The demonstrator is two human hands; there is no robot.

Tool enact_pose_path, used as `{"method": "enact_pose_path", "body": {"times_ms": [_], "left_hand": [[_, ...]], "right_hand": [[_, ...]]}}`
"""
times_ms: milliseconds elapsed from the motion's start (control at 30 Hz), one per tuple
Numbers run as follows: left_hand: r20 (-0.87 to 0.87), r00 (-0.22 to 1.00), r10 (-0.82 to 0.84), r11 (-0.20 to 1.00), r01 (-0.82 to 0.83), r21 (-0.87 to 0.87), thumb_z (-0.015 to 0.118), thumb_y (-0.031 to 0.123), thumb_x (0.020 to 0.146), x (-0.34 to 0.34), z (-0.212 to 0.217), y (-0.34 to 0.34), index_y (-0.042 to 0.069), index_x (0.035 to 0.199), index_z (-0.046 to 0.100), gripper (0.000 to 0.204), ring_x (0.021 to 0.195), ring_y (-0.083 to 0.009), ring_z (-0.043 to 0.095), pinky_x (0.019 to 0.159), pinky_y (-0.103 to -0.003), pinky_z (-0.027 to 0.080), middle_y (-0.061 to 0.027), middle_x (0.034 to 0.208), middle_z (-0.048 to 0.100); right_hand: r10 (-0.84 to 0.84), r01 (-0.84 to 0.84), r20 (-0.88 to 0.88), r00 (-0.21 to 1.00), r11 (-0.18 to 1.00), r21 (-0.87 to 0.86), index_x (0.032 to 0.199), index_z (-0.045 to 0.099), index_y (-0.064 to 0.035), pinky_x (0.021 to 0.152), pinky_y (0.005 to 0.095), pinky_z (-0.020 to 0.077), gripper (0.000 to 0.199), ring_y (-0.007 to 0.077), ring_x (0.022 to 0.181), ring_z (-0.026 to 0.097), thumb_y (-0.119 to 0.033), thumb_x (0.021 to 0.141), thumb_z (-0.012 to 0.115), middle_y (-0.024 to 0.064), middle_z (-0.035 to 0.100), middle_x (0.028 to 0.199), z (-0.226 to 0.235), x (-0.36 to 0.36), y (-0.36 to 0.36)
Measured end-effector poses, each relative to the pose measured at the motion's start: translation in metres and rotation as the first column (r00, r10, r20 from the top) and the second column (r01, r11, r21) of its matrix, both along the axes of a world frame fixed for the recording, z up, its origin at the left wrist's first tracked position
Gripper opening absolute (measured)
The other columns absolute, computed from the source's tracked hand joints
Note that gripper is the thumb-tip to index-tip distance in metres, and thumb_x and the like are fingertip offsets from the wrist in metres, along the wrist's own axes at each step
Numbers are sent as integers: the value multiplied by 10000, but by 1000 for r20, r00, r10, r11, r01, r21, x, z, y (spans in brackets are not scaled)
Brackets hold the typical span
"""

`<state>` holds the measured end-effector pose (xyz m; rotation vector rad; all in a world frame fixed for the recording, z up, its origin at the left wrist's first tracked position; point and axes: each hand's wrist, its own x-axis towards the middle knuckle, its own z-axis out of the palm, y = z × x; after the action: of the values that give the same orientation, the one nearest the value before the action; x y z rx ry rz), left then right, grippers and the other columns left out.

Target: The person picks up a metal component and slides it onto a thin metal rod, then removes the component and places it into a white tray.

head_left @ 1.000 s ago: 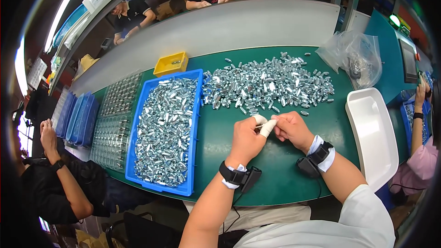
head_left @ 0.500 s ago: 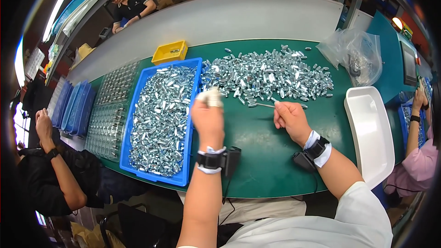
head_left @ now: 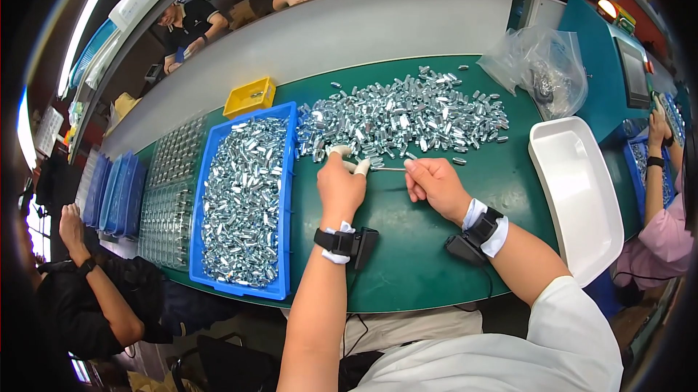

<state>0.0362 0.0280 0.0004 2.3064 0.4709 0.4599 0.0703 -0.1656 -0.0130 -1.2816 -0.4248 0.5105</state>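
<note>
My right hand [head_left: 436, 185] pinches a thin metal rod [head_left: 387, 169] between thumb and fingers, its free end pointing left. Close to that end is my left hand [head_left: 340, 187], with white finger covers on its thumb and a finger. The left fingers are curled at the near edge of a heap of small silvery metal pieces [head_left: 407, 116]; whatever lies between them is hidden. Left of that hand stands a blue tray [head_left: 285, 232] filled with similar shiny metal pieces [head_left: 243, 203].
A small yellow bin [head_left: 249, 98] stands behind the tray, with clear compartment trays [head_left: 163, 210] to its left. On the right are a white tub [head_left: 574, 196] and a clear plastic bag [head_left: 542, 72] on the green table [head_left: 407, 261]. Other people sit around.
My left hand has moved right, from beside the blue tray to the rod's free end. The right hand still grips the rod. The whole view has shifted slightly.
</note>
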Motion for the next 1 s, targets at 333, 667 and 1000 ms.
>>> {"method": "enact_pose_path", "body": {"times_ms": [333,667,1000], "left_hand": [[11,993,-114,973,113,-201,682,94,831,-10,-15,1,28,1067,604,257,716,-219,649,667,-342,511,-103,813,663],[243,940,-241,388,322,-864,565,25,921,-31,17,-10,7,1059,589,142,851,-183,660,742,-265,544,-101,986,664],[298,925,-236,428,374,-823,558,-1,916,-31,23,-6,0,1031,589,120,872,-194,660,761,-262,541,-127,984,667]], "right_hand": [[3,-3,9,1000,1000,-13,675,554,-32,483,219,381,417,72,500,492,-296,991,485,-12,487,532,4,-4,-2],[9,-7,36,999,999,-46,681,559,-31,472,214,375,407,69,495,496,-290,988,492,-16,486,525,2,-3,-3],[-8,10,29,1000,999,-52,692,564,-25,473,210,377,392,66,501,503,-273,988,496,-13,499,537,1,-3,-3]]}}
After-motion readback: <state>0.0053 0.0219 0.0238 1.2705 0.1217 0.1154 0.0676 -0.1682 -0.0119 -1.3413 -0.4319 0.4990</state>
